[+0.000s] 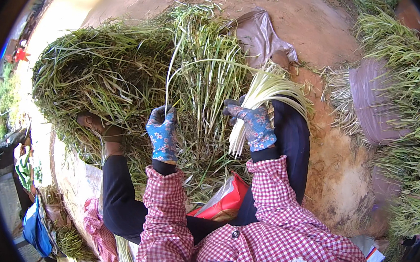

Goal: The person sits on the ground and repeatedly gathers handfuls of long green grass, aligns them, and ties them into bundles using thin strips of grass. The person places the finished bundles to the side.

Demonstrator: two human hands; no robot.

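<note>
Left hand (163,135) pinches one stalk (170,69) over the greens heap (115,74); right hand (252,125), beside the heap, clasps a trimmed bundle (261,94).

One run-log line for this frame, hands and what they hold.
left hand: pinching one green stalk | right hand: holding bundle of white stalks | ahead: pile of greens
</note>
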